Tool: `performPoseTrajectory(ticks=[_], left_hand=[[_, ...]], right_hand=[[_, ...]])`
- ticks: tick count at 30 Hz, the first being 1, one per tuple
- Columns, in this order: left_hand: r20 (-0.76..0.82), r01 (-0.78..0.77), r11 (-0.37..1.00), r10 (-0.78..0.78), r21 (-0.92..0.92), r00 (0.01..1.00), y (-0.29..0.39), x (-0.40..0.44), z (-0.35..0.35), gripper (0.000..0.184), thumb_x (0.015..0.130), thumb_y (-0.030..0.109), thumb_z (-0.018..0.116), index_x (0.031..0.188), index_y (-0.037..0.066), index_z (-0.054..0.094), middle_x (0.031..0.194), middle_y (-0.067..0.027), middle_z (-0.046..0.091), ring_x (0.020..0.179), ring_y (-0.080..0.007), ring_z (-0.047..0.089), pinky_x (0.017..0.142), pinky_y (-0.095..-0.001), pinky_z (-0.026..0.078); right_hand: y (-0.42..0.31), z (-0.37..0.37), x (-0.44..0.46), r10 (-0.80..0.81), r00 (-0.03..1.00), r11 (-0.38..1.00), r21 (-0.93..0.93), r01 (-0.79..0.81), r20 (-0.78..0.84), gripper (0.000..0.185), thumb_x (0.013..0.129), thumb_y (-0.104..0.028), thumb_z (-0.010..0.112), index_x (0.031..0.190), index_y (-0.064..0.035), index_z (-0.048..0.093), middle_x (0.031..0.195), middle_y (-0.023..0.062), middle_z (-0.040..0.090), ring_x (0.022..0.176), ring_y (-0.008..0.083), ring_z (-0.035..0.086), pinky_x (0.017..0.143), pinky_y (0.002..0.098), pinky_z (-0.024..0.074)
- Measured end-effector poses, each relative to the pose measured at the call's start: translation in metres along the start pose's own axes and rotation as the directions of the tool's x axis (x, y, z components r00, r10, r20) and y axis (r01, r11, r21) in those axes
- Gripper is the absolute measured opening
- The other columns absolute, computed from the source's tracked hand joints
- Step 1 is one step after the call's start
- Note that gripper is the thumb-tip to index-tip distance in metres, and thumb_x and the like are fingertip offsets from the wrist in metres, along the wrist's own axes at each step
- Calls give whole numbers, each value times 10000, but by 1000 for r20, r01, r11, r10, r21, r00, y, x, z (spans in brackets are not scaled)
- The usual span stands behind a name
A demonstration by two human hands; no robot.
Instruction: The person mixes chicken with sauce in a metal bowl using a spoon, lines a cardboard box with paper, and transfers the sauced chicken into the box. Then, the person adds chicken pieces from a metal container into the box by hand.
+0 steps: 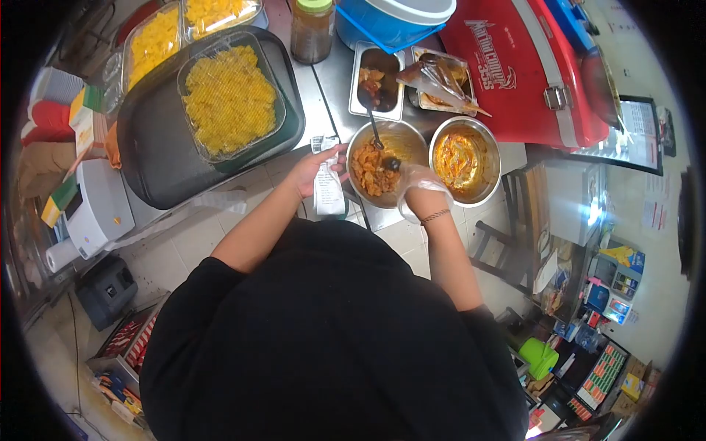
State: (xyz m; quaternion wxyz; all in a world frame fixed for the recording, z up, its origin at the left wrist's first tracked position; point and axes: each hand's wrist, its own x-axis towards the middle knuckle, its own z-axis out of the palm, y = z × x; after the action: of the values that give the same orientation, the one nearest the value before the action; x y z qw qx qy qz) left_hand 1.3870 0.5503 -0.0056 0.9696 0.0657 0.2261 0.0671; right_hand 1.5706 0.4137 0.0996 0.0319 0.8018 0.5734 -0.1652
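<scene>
Two bowls (465,162) share a seemingly steel table (332,84) above tiled floor (176,246).

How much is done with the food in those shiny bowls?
The right bowl looks mostly done: mainly orange sauce shows. The gloved right hand is at the left bowl, while the left hand holds a printed slip. Chunky food lies there, so that part seems left.

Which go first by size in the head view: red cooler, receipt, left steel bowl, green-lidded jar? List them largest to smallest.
1. Red cooler
2. Left steel bowl
3. Green-lidded jar and receipt: too alike to rank
</scene>
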Motion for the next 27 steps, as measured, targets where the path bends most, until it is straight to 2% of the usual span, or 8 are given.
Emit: performPoseTrajectory(ticks=[2,3,6,12,18,19,25,27], left_hand=[[13,-8,1000,8,-14,1000,-1,1,-1,404,898,223,530,1250,65,409,812,35,470,642,-32,479,788,-321,508],[21,-8,1000,8,-19,1000,-2,2,-3,397,900,216,526,1248,65,410,817,34,470,644,-33,480,788,-324,508],[65,-57,994,63,-94,996,-1,5,-3,333,878,188,567,1188,89,497,818,38,502,634,-41,496,801,-323,502],[-14,-58,998,58,4,998,1,1,-2,294,860,180,603,1135,86,555,866,39,530,645,-42,499,785,-319,508],[113,-63,997,67,-41,991,6,-14,11,529,882,266,565,1314,46,353,904,26,473,689,-35,479,802,-315,493],[160,-74,996,81,-50,984,8,-18,13,606,872,280,579,1349,35,298,933,18,464,696,-37,470,802,-312,487],[313,-70,991,104,-118,944,21,-39,48,602,864,261,591,1348,41,307,936,21,511,708,-41,492,820,-334,479],[348,-91,992,116,-88,930,25,-42,66,669,851,268,609,1369,28,260,935,13,502,712,-43,482,813,-334,482]], right_hand=[[-13,-20,2,35,997,998,52,-32,-68,182,770,-90,492,873,-13,621,837,206,630,789,339,625,715,412,497],[-10,1,7,-26,999,998,-66,24,-34,199,752,-82,498,896,-25,623,842,204,634,800,337,628,727,409,499],[-11,19,19,54,992,998,-41,-50,114,221,739,-83,509,920,-31,624,874,208,635,828,333,630,734,395,503],[10,-19,13,180,983,983,-15,-181,-40,205,765,-90,502,922,-7,604,897,206,628,799,340,624,717,399,506],[10,32,10,36,996,981,-188,-52,-86,219,769,-148,529,942,-20,567,885,196,611,879,297,584,771,388,480],[4,16,1,66,988,993,-89,-79,-137,208,801,-162,512,948,-43,597,962,190,602,890,328,574,767,412,476],[12,-58,-31,78,939,981,195,-12,-336,204,810,-201,564,953,-60,595,894,173,605,856,352,567,776,408,468],[34,-64,-39,118,869,976,216,-14,-480,209,829,-214,589,1011,-118,628,961,149,614,900,289,586,808,372,471]])
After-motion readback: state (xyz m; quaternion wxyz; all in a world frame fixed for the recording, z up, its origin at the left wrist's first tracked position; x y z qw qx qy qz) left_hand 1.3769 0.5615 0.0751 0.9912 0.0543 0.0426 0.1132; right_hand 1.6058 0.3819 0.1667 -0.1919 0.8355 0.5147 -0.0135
